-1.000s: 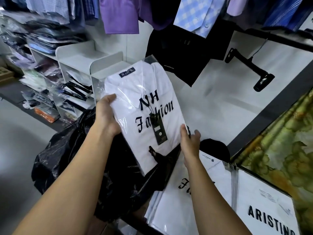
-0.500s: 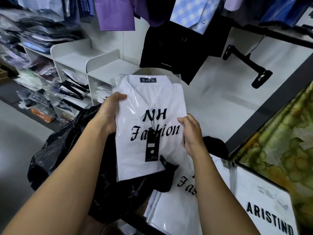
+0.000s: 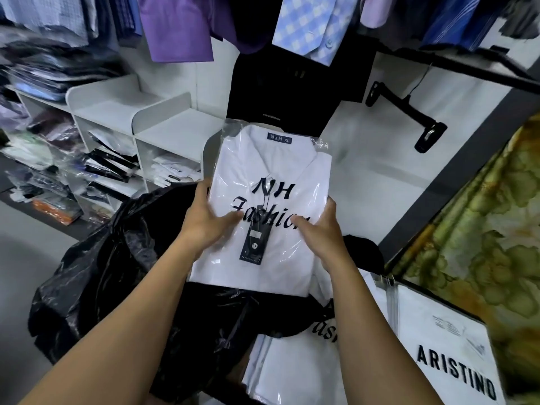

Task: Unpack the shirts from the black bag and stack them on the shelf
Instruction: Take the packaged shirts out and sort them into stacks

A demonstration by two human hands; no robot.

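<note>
left hand (image 3: 209, 220) and right hand (image 3: 318, 232) are pinching the packaged white shirt (image 3: 263, 159), thumbs on top; it is turning from tilted to straight, looking ready for stacking.

You're looking at a clothes-shop corner here. A white cubby unit (image 3: 117, 109) is sitting on your left against the white wall (image 3: 204, 68), with bagged folded clothes (image 3: 111, 168) filling its slots and grey floor (image 3: 26, 273) running below. A purple shirt (image 3: 178, 27) and a blue-checked shirt (image 3: 309, 24) are hanging overhead. A black clip hanger (image 3: 404, 114) is dangling off the dark rail (image 3: 467, 64), and green-gold floral fabric (image 3: 482, 229) is covering the right edge.
</note>
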